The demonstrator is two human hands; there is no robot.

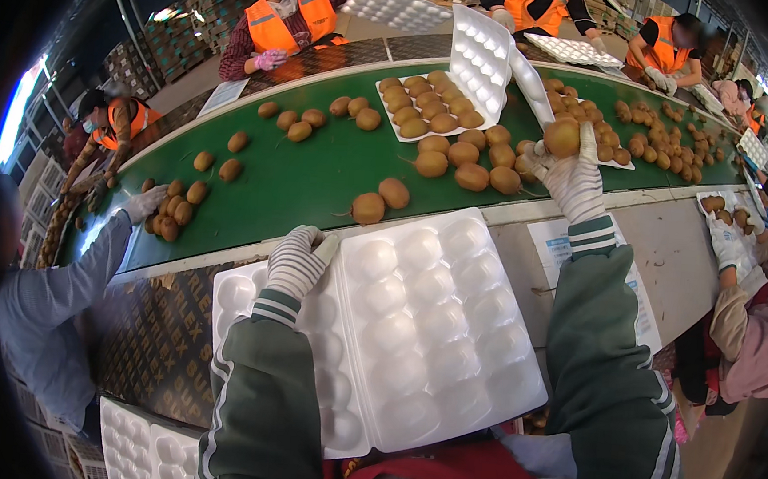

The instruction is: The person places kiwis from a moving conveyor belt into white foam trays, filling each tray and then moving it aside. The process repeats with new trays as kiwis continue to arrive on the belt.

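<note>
In front of me a white plastic hinged fruit tray (427, 336) lies unfolded, tilted at the bench edge. Its round cups show nothing in them. My left hand (299, 263), in a striped knit glove, grips the tray's far edge near the fold and covers some cups. Above the near side of the belt, my right hand (570, 176) holds up a brown kiwifruit (563, 138) between thumb and fingers. Several loose kiwifruit (472, 177) lie on the belt left of this hand. Two more, including a kiwifruit (367, 208), rest just beyond my tray.
A green conveyor belt (308, 181) curves across the view. On it stand a filled tray (413, 129) with its lid raised and another partly hidden tray. Co-workers in orange vests line the far side. A co-worker's gloved hand (146, 203) reaches in at left. Printed sheets (551, 241) lie at right.
</note>
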